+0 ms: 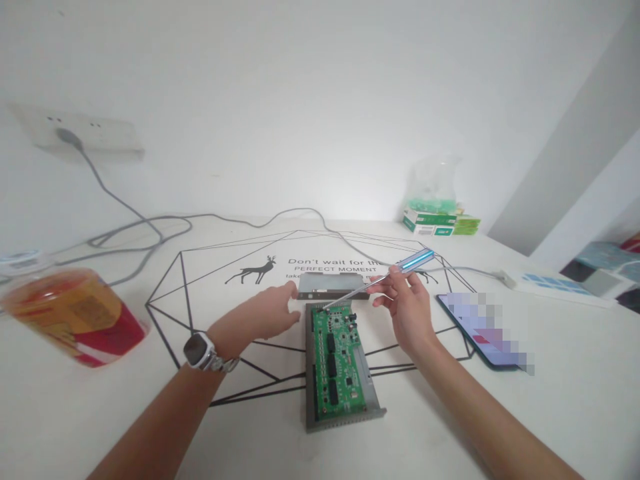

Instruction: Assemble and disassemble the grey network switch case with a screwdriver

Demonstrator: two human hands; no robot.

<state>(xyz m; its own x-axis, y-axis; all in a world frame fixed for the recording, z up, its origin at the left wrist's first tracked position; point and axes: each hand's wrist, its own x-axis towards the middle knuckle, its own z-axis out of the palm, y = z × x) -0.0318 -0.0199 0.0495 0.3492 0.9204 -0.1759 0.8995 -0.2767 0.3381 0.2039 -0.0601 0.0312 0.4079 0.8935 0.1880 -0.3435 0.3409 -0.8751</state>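
Work on the green circuit board (337,360) looked partway along: the open metal casing (371,393) lay face up on the bench (500,427), in front of the person, with the board seated inside it and all its chips and connectors exposed. A separate grey panel (327,281) lay just beyond the casing's far end, off the board, so whatever covering it may give was not in place. The right hand (407,307) gripped a screwdriver (416,261) by its clear blue handle, fingers curled round it near the shaft, and the tip reached down to the board's far left corner — most likely a fastening point, though the screw itself was too small to make out. The left hand (267,310) was open, thumb and fingers apart, close to the panel's left end; whether a fingertip touched it could not be told. Judged from this layout, the fastening at that corner was the step in hand — loosening or tightening could not be told — and the other corners could not be read as done or undone. Closing the casing was not yet done.
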